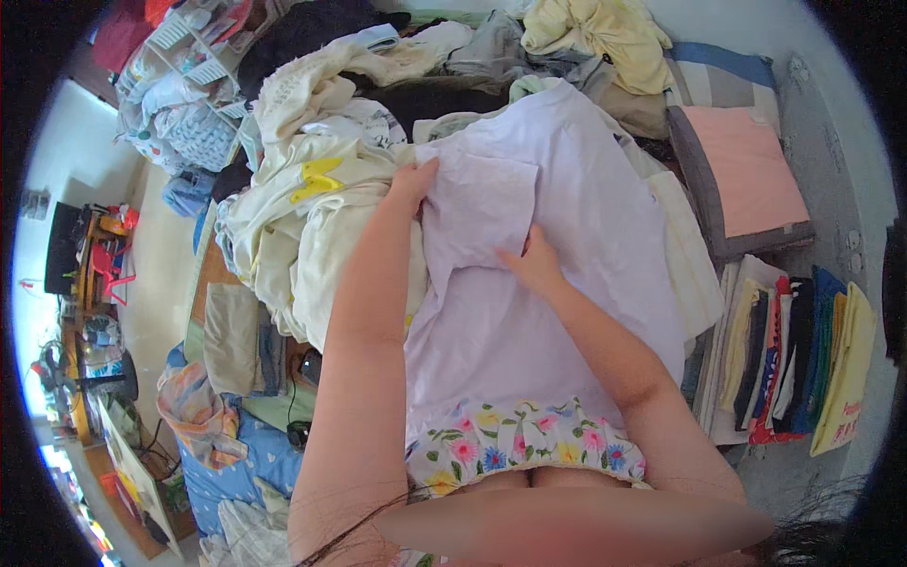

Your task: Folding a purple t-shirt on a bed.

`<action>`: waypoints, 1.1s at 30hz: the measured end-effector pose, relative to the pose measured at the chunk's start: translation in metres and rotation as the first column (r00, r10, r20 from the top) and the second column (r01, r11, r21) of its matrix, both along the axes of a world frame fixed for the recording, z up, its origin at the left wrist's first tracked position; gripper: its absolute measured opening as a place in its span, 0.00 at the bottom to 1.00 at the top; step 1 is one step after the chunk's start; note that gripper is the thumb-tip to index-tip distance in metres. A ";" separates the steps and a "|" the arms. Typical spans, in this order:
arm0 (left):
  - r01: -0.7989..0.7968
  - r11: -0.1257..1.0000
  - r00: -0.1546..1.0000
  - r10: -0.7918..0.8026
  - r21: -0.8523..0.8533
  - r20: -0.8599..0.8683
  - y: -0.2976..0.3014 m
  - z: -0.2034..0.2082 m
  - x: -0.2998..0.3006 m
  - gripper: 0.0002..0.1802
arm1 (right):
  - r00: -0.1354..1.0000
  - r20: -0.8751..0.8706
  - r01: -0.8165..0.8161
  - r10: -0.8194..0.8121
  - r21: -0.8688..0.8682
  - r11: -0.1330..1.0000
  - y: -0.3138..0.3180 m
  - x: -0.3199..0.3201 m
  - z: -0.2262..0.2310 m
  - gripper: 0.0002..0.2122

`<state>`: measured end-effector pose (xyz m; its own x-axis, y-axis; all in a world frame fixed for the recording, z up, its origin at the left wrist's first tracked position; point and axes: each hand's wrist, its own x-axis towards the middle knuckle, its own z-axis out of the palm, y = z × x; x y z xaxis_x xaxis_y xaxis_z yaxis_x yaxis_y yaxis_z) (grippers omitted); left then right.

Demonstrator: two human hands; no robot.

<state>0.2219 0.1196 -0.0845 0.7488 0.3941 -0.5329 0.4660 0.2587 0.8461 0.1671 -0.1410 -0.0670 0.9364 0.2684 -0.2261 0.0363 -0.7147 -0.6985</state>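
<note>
A pale lavender T-shirt (567, 331) lies spread out in front of me over other clothes. One of its sleeves (482, 208) is turned in across the body of the shirt. At the sleeve's left edge, the fingers of my left hand (416, 182) are closed on the cloth. My right hand (539, 265) pinches the sleeve's lower right corner between thumb and fingers, some of them hidden by fabric. Left of the shirt is a cream garment (350, 227) with a yellow patch (317, 180).
A row of folded clothes (789, 350) stands on edge at the right, below a folded pink and grey cloth (751, 175). Heaped clothes (453, 66) fill the far side, with a yellow garment (600, 38) on top. A white basket (203, 71) stands far left.
</note>
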 end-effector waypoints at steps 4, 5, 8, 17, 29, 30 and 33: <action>-0.123 0.931 0.983 0.067 0.344 0.169 0.007 -0.005 0.004 0.23 | 0.991 -0.095 -0.079 0.097 0.173 0.982 -0.006 0.004 -0.010 0.20; -0.147 0.892 0.970 0.045 0.428 0.239 0.005 0.001 0.005 0.21 | 0.989 -0.122 -0.056 0.087 0.243 0.968 -0.009 0.007 -0.011 0.16; -0.136 0.706 0.979 -0.011 0.695 0.202 0.005 0.028 0.009 0.20 | 0.986 -0.161 0.015 0.049 0.373 0.928 -0.021 0.014 -0.013 0.12; -0.119 0.564 0.985 -0.036 0.817 0.168 0.011 0.046 0.041 0.20 | 0.987 -0.151 0.015 0.054 0.422 0.907 -0.017 0.022 -0.015 0.14; 0.246 0.945 0.969 -0.245 0.213 -0.032 0.040 -0.018 0.024 0.19 | 0.941 -0.330 0.222 -0.077 0.427 0.877 -0.004 0.021 -0.039 0.21; 0.245 0.946 0.969 -0.245 0.212 -0.030 0.036 -0.017 0.022 0.19 | 0.941 -0.329 0.221 -0.077 0.426 0.877 -0.003 0.020 -0.039 0.21; 0.040 0.854 0.995 -0.083 0.518 0.060 0.016 -0.012 0.024 0.18 | 0.934 -0.357 0.203 -0.023 0.476 0.856 -0.012 0.021 -0.038 0.16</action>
